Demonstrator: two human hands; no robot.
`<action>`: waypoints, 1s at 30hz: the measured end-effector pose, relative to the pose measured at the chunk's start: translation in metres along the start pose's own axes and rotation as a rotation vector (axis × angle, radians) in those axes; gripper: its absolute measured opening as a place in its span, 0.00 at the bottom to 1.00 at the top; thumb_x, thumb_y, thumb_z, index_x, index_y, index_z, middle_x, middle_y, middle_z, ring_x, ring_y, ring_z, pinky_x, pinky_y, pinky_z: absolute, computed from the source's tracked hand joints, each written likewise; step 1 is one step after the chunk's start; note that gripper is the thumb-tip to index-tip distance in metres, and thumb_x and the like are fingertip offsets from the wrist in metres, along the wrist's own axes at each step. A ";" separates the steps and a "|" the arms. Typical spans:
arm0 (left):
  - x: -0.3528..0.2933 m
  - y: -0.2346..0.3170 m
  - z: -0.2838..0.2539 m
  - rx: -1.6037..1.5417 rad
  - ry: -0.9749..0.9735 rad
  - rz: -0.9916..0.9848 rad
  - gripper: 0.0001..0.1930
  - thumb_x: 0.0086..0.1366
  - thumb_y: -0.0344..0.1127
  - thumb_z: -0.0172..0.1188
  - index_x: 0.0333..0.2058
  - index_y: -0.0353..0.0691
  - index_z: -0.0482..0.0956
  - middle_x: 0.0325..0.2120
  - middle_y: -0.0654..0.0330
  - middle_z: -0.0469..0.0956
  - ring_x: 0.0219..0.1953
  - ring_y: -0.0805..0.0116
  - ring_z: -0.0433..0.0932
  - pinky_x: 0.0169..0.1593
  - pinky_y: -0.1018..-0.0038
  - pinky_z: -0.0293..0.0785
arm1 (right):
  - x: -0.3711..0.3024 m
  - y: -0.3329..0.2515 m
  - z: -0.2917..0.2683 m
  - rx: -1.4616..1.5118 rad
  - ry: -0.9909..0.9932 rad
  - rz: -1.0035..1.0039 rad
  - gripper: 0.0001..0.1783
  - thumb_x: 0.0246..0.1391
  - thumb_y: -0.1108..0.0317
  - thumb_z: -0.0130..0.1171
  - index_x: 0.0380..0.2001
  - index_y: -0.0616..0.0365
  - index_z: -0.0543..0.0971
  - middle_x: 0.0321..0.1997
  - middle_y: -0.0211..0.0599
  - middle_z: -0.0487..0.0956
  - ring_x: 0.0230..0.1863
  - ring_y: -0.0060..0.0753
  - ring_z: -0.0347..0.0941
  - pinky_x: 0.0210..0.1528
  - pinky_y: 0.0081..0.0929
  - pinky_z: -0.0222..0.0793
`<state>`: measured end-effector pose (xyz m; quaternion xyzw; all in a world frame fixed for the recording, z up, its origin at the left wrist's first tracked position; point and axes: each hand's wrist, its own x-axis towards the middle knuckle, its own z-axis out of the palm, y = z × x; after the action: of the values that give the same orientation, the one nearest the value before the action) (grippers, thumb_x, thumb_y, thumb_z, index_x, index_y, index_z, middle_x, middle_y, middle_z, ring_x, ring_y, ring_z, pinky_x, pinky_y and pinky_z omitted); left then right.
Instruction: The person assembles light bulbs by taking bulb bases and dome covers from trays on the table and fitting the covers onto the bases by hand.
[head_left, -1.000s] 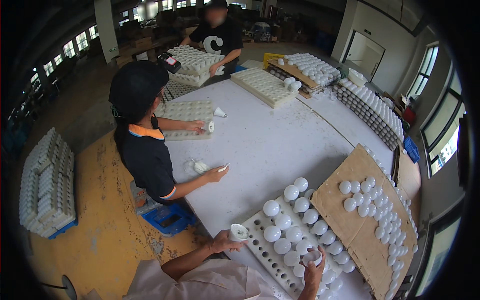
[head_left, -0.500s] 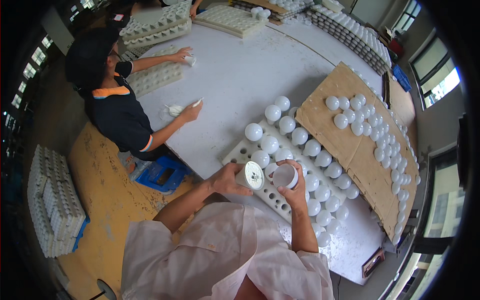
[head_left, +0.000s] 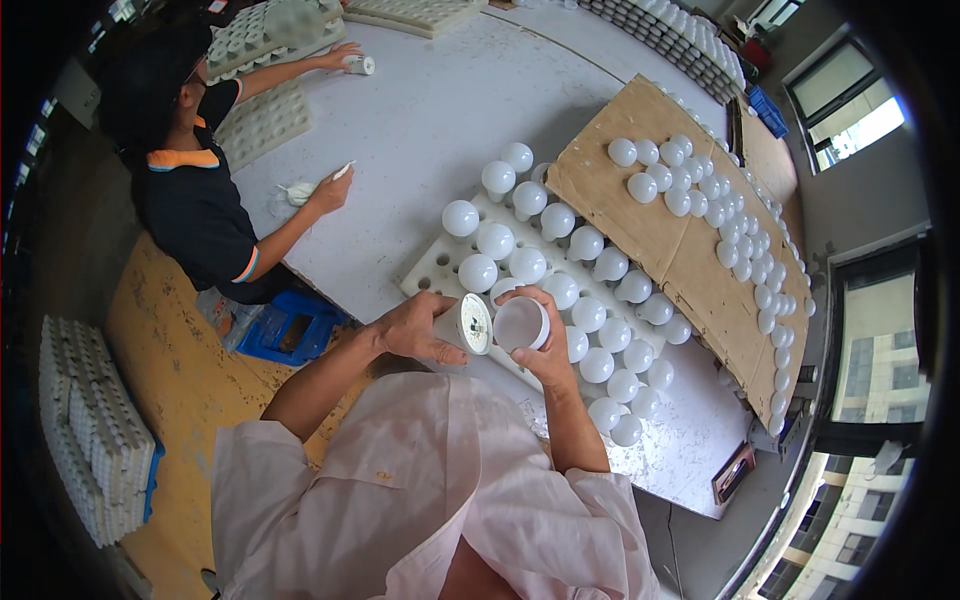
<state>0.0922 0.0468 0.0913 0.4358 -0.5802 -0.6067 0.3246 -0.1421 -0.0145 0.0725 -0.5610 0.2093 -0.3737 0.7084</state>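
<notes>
Left hand (head_left: 415, 328) has its fingers wrapped around a bulb base (head_left: 466, 323), round face turned toward the right. Right hand (head_left: 545, 345) grips a white dome cover (head_left: 521, 323), open side facing that base, the two just beside each other above the near edge of the white tray (head_left: 430, 270) full of bulbs (head_left: 560, 275). Beyond sits a cardboard sheet (head_left: 640, 215) with more bulbs, all on the white table (head_left: 440, 110). A co-worker (head_left: 190, 190) sits at the left.

White bulb base (head_left: 470, 323), open white dome (head_left: 521, 324), side by side
</notes>
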 end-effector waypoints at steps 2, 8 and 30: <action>0.000 0.002 0.001 -0.015 0.001 0.000 0.28 0.46 0.41 0.74 0.43 0.30 0.76 0.33 0.57 0.80 0.32 0.73 0.76 0.39 0.74 0.74 | -0.001 -0.001 0.001 -0.006 -0.001 0.010 0.44 0.32 0.63 0.72 0.55 0.57 0.63 0.52 0.39 0.71 0.56 0.34 0.67 0.58 0.33 0.62; -0.002 0.002 -0.001 -0.020 0.014 0.038 0.27 0.46 0.41 0.74 0.42 0.29 0.76 0.31 0.55 0.80 0.28 0.74 0.76 0.33 0.75 0.74 | 0.002 -0.002 0.004 -0.045 -0.025 0.022 0.43 0.32 0.63 0.72 0.55 0.56 0.64 0.53 0.38 0.71 0.57 0.34 0.66 0.59 0.33 0.60; -0.003 0.008 0.000 0.201 -0.005 -0.212 0.24 0.42 0.44 0.72 0.31 0.28 0.79 0.21 0.53 0.79 0.20 0.70 0.77 0.26 0.75 0.74 | 0.008 -0.025 0.032 -0.996 -0.319 0.027 0.45 0.35 0.61 0.73 0.56 0.60 0.62 0.53 0.46 0.71 0.47 0.52 0.73 0.47 0.42 0.73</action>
<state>0.0924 0.0481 0.0996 0.5235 -0.5897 -0.5773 0.2119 -0.1216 -0.0020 0.1059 -0.8771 0.2582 -0.1297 0.3837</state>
